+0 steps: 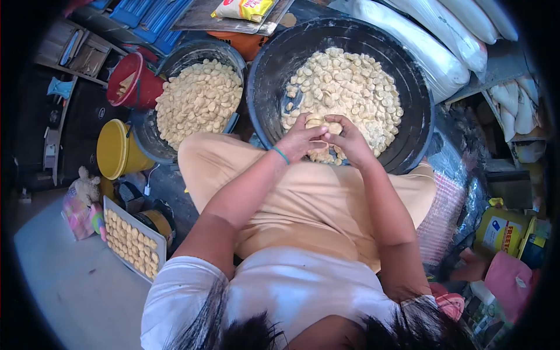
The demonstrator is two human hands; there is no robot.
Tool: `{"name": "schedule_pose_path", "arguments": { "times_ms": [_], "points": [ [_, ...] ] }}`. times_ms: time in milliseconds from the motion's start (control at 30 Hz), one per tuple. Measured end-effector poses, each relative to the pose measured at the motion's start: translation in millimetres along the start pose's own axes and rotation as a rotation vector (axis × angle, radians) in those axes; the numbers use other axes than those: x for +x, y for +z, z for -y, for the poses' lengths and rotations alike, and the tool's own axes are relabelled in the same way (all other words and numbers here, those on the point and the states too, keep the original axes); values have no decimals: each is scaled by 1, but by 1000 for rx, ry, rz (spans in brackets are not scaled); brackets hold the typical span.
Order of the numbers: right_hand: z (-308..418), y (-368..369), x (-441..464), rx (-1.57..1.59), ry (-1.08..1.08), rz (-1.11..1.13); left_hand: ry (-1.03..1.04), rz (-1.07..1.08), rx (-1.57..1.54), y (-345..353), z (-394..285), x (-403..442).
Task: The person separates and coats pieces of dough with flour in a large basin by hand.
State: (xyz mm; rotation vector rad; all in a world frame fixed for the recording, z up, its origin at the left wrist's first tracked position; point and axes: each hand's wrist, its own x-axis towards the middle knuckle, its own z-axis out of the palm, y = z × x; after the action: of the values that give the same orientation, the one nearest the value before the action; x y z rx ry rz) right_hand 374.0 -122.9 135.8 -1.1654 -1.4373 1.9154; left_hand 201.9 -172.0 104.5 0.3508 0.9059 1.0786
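Both hands meet over the near rim of a wide black basin (415,125), which holds a heap of floury, flattened dough pieces (344,79). My left hand (298,142) has its fingers curled around a pale dough piece (315,121). Close against it, my right hand (352,143) is closed on another dough piece (334,128). The fingertips of the two hands almost touch, and they partly hide the pieces. To the left, a second dark tub (153,131) is filled with similar dough pieces (201,96).
A white tray (137,219) with rows of rounded pieces stands at lower left. Beside the second tub are a red bucket (149,84) and a yellow bucket (114,150). White sacks (402,44) lie behind the basin at right. A yellow-and-white packet (245,9) rests at the back.
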Motion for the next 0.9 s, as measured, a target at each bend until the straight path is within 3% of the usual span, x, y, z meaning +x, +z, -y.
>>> {"name": "schedule_pose_path", "arguments": {
  "times_ms": [67,100,233,300,367,400,467,500,600,633,733,833,900],
  "points": [
    [6,3,-8,-98,-116,57,54,-54,-25,1,5,3],
    [14,2,-10,-38,-66,43,64,-82,-32,8,1,-1],
    [12,-21,0,306,-330,-258,135,-107,35,10,-2,4],
    [9,-32,0,-452,-559,-299,147,-111,44,19,-11,-5],
    [14,-26,-7,-607,-478,-192,118,-7,75,19,-15,-4],
    [18,-17,-12,-436,-357,-159,103,43,92,23,-20,-6],
    [22,-2,-13,-95,-116,-78,147,46,406,34,-30,-12],
    [7,-8,1,-150,-171,-32,170,42,564,39,-36,-14],
    [6,-18,11,-151,-182,1,514,-10,1122,27,-46,-7],
    [7,-14,14,-118,-236,-19,494,34,1201,23,-55,-5],
    [20,-1,8,-48,-299,-54,820,92,1367,25,-66,-3],
    [28,6,9,19,-125,-21,804,57,1232,38,-62,-4],
    [21,-8,20,85,-195,-140,803,41,1190,42,-67,8]
  ]
}}
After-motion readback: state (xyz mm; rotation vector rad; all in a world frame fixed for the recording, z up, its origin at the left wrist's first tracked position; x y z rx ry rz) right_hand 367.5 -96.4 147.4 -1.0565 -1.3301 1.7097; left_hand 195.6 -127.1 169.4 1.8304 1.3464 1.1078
